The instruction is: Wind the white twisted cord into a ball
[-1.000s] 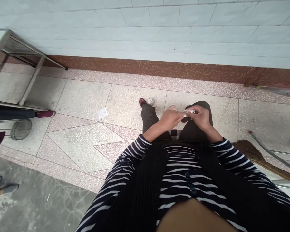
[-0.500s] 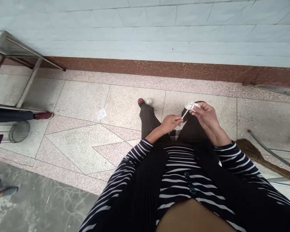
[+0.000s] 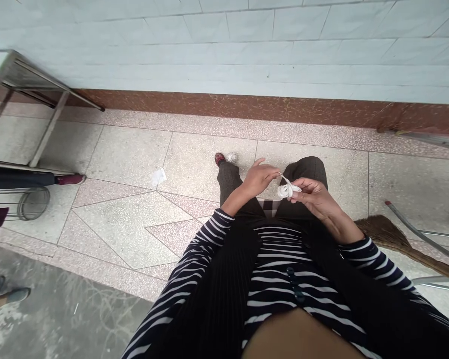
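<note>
Over my lap, my right hand [image 3: 312, 196] is closed on one end of a small coiled bundle of white cord [image 3: 285, 191], pinched between thumb and fingers. My left hand [image 3: 260, 177] pinches a strand of the same cord, which runs from its fingertips down to the bundle. The other fingers of that hand are partly raised. On the floor beside my red shoe [image 3: 219, 158] lies a ball of white cord [image 3: 232, 157]. Whether it joins the cord in my hands cannot be seen.
A broom [image 3: 387, 232] and metal tubing [image 3: 407, 219] are at my right. A white scrap [image 3: 158, 176] lies on the tiled floor. At left stand a metal-framed table [image 3: 52, 124], a round wire rack [image 3: 33, 203] and another person's leg and shoe [image 3: 71, 179]. A tiled wall [image 3: 247, 55] runs ahead.
My left hand has moved up and slightly left, pulling its strand above the bundle. My right hand has come lower and turned, bringing the coiled cord down and left.
</note>
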Demonstrator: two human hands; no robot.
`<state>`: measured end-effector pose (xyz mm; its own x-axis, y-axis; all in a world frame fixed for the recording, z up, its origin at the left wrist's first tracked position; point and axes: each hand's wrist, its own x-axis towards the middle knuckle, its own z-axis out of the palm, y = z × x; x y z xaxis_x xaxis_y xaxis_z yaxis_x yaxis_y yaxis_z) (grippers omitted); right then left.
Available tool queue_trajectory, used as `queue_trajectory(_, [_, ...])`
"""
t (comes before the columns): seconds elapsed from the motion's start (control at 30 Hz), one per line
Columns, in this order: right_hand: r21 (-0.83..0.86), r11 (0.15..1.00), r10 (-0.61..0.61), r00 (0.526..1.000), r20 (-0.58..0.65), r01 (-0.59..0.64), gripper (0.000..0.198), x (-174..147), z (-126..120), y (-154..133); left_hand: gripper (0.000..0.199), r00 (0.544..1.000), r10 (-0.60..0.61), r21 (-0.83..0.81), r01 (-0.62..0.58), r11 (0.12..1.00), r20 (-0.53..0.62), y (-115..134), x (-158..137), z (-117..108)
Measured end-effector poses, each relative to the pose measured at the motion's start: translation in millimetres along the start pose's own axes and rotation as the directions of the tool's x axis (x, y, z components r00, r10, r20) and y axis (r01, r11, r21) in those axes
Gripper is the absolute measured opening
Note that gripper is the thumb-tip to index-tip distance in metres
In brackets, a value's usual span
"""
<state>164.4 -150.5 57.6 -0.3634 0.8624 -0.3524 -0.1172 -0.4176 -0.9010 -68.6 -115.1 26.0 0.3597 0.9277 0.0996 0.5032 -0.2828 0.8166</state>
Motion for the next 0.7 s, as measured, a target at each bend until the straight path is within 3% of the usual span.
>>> queue_trajectory(0.1, [0.085, 0.993, -0.072, 0.996, -0.055, 0.077, 0.053, 11, -6, -17, 0.027, 0.998, -0.036, -0.038, 0.038, 0.999, 0.058, -2, -5, 30])
queue_trajectory(0.17, [0.046, 0.984, -0.160, 0.973, -0.166, 0.170, 0.053, 29, -10, -18, 0.030, 0.990, -0.035, -0.027, 0.039, 0.999, 0.138, 0, -13, 46])
queue_trajectory(0.23, [-0.069, 0.970, -0.243, 0.932, -0.268, 0.233, 0.053, 48, -13, -10, 0.033, 0.984, -0.036, 0.029, 0.032, 0.999, 0.174, 5, -22, 52])
queue_trajectory(0.3, [-0.128, 0.968, -0.244, 0.929, -0.278, 0.216, 0.053, 61, -13, 4, 0.032, 0.988, -0.025, 0.116, 0.008, 0.993, 0.150, 9, -28, 45])
queue_trajectory(0.43, [-0.133, 0.988, -0.093, 0.989, -0.113, 0.078, 0.050, 54, -8, 25, 0.034, 0.988, 0.114, 0.288, -0.139, 0.948, 0.102, 15, -31, 16])
queue_trajectory(0.53, [-0.090, 0.996, 0.028, 0.999, 0.047, -0.023, 0.052, 31, -5, 19, 0.039, 0.973, 0.208, 0.328, -0.229, 0.916, 0.099, 16, -26, 2])
queue_trajectory(0.6, [-0.042, 0.997, 0.068, 0.992, 0.103, -0.064, 0.053, 17, -6, 6, 0.039, 0.975, 0.210, 0.304, -0.221, 0.927, 0.068, 12, -20, 3])
queue_trajectory(0.7, [0.024, 0.997, 0.073, 0.990, 0.119, -0.077, 0.055, 3, -9, -15, 0.033, 0.994, 0.100, 0.242, -0.105, 0.965, 0.033, 1, -13, 15])
